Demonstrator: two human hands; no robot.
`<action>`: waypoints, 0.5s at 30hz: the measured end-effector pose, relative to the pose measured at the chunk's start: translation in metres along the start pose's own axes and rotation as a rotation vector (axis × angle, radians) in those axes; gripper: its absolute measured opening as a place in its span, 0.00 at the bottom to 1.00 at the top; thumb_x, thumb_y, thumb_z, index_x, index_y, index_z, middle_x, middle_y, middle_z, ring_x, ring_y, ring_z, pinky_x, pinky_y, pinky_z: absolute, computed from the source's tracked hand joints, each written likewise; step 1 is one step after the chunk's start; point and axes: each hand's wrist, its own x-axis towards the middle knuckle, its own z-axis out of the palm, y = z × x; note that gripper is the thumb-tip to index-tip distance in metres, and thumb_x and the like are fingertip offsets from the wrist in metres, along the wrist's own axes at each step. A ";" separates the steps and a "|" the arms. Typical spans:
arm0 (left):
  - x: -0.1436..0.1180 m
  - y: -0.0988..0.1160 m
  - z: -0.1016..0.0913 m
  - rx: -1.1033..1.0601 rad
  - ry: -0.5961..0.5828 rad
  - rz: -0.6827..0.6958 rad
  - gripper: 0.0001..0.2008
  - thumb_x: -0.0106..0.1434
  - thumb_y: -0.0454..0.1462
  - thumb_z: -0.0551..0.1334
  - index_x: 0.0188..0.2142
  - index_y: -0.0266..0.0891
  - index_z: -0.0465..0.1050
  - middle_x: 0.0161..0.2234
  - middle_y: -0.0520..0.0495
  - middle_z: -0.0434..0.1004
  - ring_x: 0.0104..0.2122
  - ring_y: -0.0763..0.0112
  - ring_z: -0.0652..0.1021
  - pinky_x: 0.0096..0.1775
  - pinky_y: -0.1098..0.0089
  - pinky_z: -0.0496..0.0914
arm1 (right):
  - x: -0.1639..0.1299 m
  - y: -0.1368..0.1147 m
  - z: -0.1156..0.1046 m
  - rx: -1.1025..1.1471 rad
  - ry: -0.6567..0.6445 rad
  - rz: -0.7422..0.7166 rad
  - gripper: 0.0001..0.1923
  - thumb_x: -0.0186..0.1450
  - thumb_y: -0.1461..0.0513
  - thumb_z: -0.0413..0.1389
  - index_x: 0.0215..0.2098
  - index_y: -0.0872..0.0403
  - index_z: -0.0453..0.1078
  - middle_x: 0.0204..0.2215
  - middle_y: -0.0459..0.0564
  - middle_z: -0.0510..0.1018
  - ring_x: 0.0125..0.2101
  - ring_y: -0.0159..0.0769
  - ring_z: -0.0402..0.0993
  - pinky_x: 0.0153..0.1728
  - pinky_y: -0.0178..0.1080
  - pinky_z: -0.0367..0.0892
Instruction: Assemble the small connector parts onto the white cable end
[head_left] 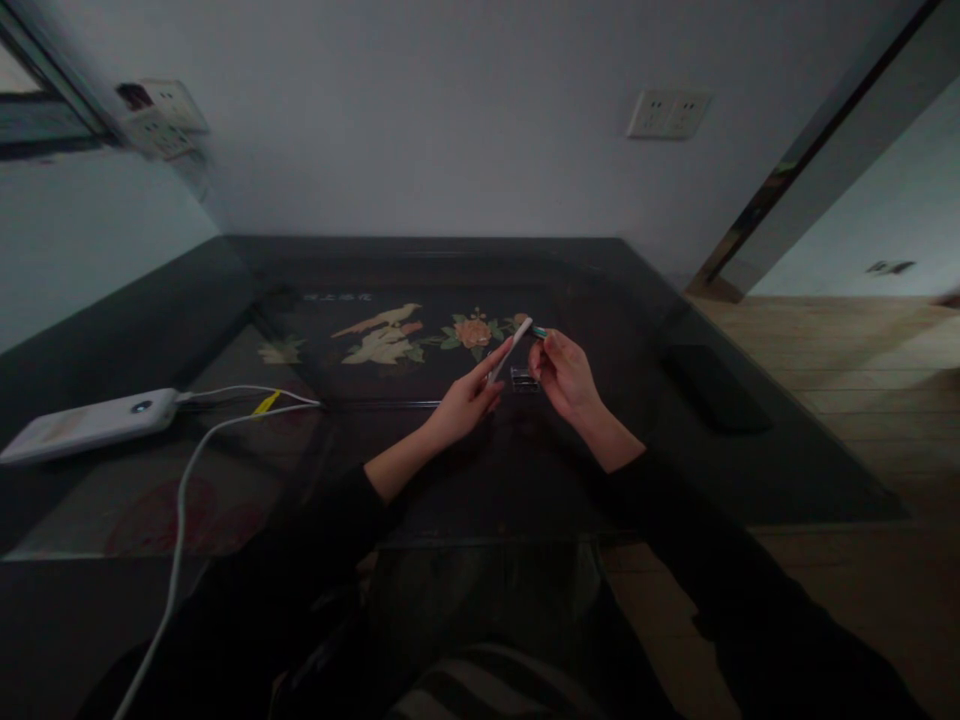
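Observation:
My left hand [466, 402] holds a thin white phone-like device [511, 350] tilted up on edge over the dark table [750, 470]. My right hand [564, 374] pinches a small teal-tipped tool [539, 332] right against the top end of the white device. A small clear object [524, 379] lies on the table between the two hands. Both forearms wear dark sleeves.
A white power bank [90, 424] with white cables [180, 520] lies at the table's left. A dark flat object [716, 388] rests at the right. Bird and flower inlay [390, 335] decorates the tabletop. Wall sockets [667, 113] sit behind; wooden floor [862, 360] lies to the right.

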 end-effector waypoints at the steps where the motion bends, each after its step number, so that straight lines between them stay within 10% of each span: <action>1: 0.000 0.000 0.000 0.006 0.001 -0.001 0.31 0.69 0.34 0.54 0.69 0.44 0.46 0.22 0.56 0.62 0.20 0.79 0.61 0.25 0.77 0.59 | 0.000 0.000 0.000 0.000 0.001 0.006 0.19 0.56 0.47 0.64 0.26 0.53 0.69 0.17 0.41 0.68 0.18 0.26 0.59 0.20 0.33 0.54; 15: -0.003 0.005 0.006 -0.086 -0.147 0.049 0.32 0.69 0.34 0.53 0.70 0.42 0.44 0.20 0.58 0.56 0.20 0.78 0.60 0.22 0.78 0.56 | -0.001 0.000 -0.001 -0.021 -0.003 0.023 0.20 0.56 0.46 0.64 0.36 0.52 0.75 0.19 0.40 0.67 0.19 0.26 0.58 0.20 0.33 0.56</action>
